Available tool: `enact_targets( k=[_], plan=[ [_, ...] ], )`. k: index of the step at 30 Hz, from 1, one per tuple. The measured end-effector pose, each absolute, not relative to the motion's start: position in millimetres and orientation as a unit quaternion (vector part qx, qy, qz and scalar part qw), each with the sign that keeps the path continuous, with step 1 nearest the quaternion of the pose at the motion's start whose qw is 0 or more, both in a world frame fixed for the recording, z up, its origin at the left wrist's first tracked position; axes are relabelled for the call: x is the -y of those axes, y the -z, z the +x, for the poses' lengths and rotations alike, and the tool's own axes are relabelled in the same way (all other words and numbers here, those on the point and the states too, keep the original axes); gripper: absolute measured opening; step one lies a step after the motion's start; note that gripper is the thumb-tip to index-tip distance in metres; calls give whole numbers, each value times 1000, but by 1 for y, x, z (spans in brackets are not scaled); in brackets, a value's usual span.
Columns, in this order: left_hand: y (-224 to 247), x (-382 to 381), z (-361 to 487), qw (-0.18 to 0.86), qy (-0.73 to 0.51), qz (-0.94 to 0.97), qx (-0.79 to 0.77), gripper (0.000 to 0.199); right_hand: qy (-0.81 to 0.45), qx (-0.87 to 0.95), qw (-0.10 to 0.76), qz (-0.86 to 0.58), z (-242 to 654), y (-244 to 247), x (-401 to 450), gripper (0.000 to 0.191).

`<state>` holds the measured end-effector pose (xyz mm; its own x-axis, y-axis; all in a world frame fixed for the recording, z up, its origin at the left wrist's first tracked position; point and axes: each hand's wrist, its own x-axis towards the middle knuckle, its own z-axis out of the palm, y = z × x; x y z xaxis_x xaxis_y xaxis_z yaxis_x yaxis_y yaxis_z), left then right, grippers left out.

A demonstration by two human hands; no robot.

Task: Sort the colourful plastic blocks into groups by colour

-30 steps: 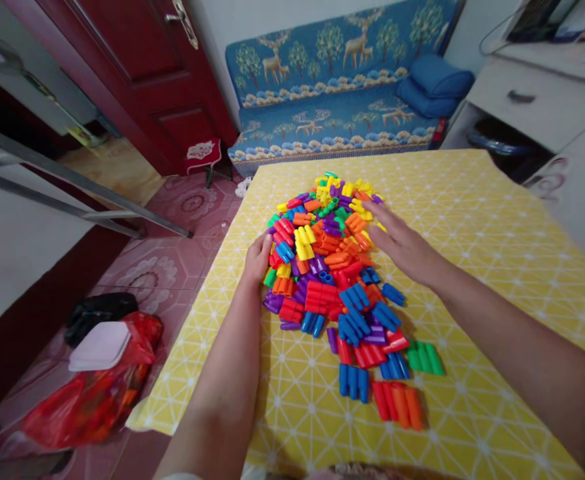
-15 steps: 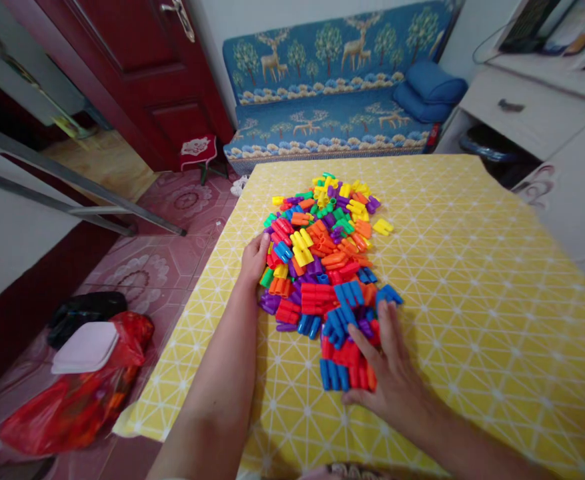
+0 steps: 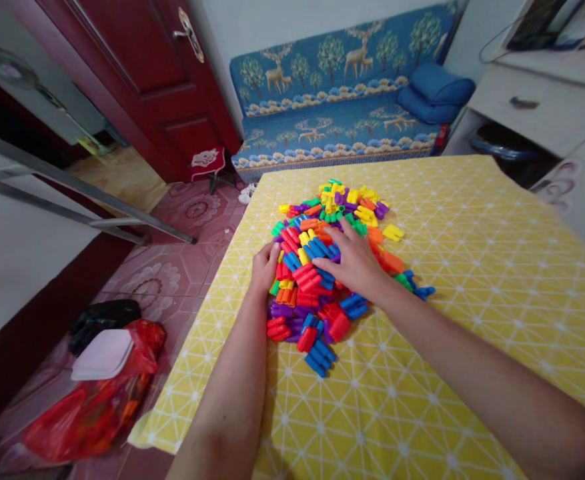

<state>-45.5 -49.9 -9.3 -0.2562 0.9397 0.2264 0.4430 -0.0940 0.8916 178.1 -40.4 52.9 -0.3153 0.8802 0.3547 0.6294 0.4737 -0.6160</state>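
A heap of plastic bullet-shaped building blocks (image 3: pixel 308 283) in red, blue, yellow, green, orange and purple lies on the table. My left hand (image 3: pixel 265 265) rests against the heap's left side, its fingers partly hidden by the blocks. Over the heap's middle, my right hand (image 3: pixel 349 257) is spread, with fingers and thumb touching the blocks. Blue blocks (image 3: pixel 317 248) lie beside its fingertips. Nearest me is a loose blue block (image 3: pixel 321 358). On the right, a yellow block (image 3: pixel 393 232) lies apart from the heap.
A yellow patterned cloth (image 3: pixel 472 320) covers the table. Beyond it stands a blue sofa (image 3: pixel 322 133). On the floor at left are a red plastic bag (image 3: pixel 77 417), a white lid (image 3: pixel 103 353) and a metal ladder-like frame (image 3: pixel 97 193). A cabinet (image 3: pixel 517 100) is at right.
My right hand has moved forward and left from the near blocks onto the heap's middle. The near red and blue blocks have been pushed into the heap. My left hand stays at the side.
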Motion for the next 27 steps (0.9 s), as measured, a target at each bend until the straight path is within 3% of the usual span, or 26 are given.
enact_targets(
  k=[5,9,13,17,27],
  plan=[
    [22,46,-70,135,-559,450,-683,58,-136,709,468,-509,232,-46,2,53],
    [34,28,-101,88,-555,422,-711,54,-112,630,418,-645,302,-14,-49,66],
    [35,-8,-111,120,-477,508,-707,63,-142,580,315,-738,347,15,-97,75],
    [27,-51,-99,181,-414,554,-699,71,-110,617,261,-734,344,24,-126,77],
    [18,-106,-76,244,-404,583,-661,74,-237,645,388,-614,285,23,-187,65]
  ],
)
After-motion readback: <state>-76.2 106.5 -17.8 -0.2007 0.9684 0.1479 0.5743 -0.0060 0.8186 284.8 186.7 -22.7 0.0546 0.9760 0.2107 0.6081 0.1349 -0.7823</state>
